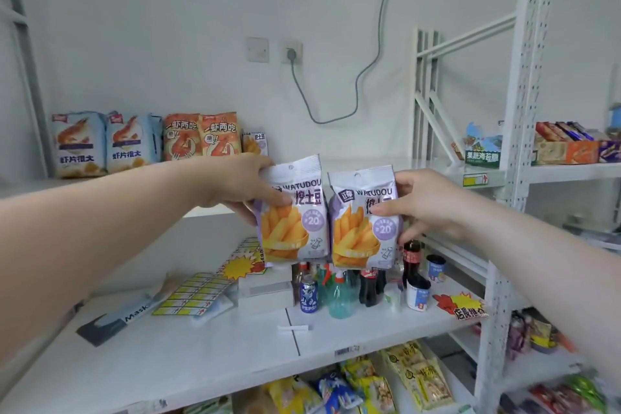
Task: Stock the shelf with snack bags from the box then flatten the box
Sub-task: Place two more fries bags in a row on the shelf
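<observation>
while both arms reach forward toward the shelving, each hand carries one snack bag at about the height of the upper shelf's front edge. the left hand (235, 183) pinches the left snack bag (292, 232) near its upper left corner, thumb laid across the printed front and fingers curled behind it. the right hand (426, 203) grips the right snack bag (363, 235) along its right edge, thumb on the front and fingers wrapped round the back. the two bags are alike: white and lilac, printed with yellow potato sticks and the word watudou near the top. they hang upright side by side, edges touching or very nearly so, in the air before the upper shelf (386, 160) and above the middle shelf (201, 356)

on the upper shelf, against the wall, stand two blue-and-white prawn chip bags (79, 148), two orange bags (201, 138) just beside them, and at the right end of the row a smaller lilac bag (255, 143) of the same kind as those held, its lower part hidden by the left hand

the middle shelf bears a pepsi can (308, 296), cola bottles (411, 259), a green spray bottle (341, 299), paper cups (418, 296), sheets of yellow price tags (191, 296) and a dark box marked mask (114, 319). on the level below lie yellow and blue snack packets (420, 376). a grey cable (369, 77) runs up the wall from a socket (291, 52). to the right a second white rack (534, 77) carries cartons of snacks (568, 148)
</observation>
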